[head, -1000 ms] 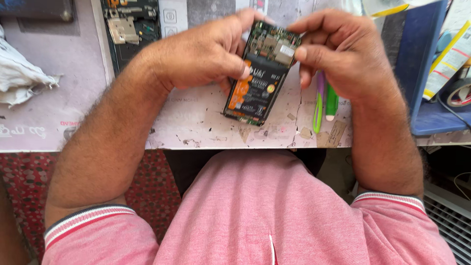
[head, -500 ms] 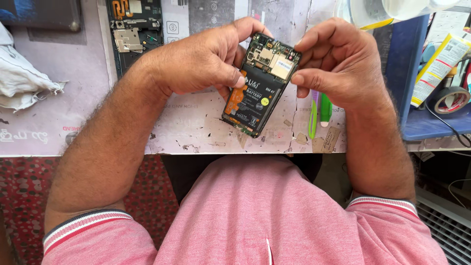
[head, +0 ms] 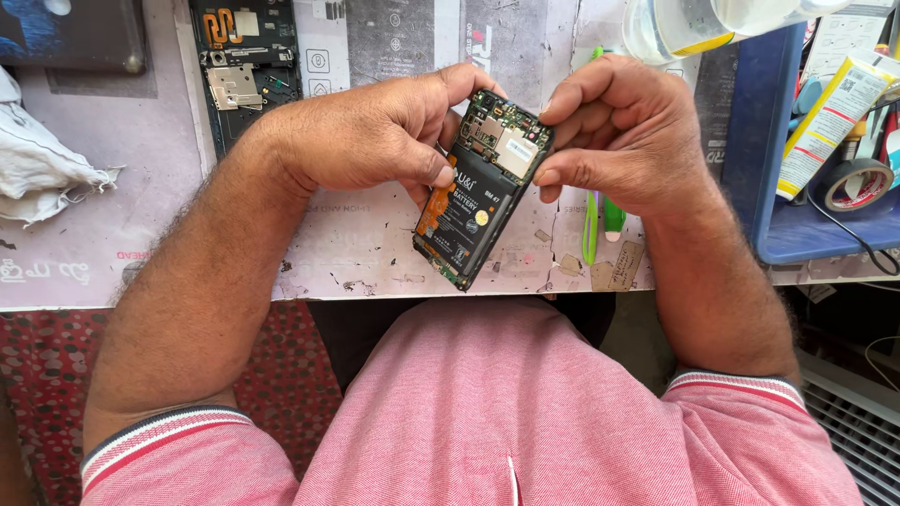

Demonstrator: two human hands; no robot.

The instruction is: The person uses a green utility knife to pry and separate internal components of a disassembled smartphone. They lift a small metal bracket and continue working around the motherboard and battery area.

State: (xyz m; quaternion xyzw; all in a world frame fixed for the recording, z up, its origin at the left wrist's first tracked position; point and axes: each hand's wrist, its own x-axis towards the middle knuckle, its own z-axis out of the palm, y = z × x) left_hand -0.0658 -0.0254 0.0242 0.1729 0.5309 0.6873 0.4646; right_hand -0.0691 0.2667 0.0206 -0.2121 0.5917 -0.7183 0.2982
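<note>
An opened phone (head: pixel 478 192) with its back cover off shows a black battery, an orange flex strip and a green circuit board. My left hand (head: pixel 375 131) grips its left side, thumb pressed on the battery edge. My right hand (head: pixel 623 131) pinches the phone's upper right corner at the circuit board with thumb and forefinger. The phone is tilted, held just above the worn white worktable (head: pixel 366 244).
A second opened phone frame (head: pixel 246 66) lies at the back left. A crumpled white cloth (head: pixel 37 169) sits far left. Green plastic tools (head: pixel 600 225) lie under my right hand. A blue tray (head: pixel 797 234) at right holds a tape roll (head: pixel 853 183) and a tube.
The phone and both hands have shifted slightly down and left in the view; the grip on the phone stays the same.
</note>
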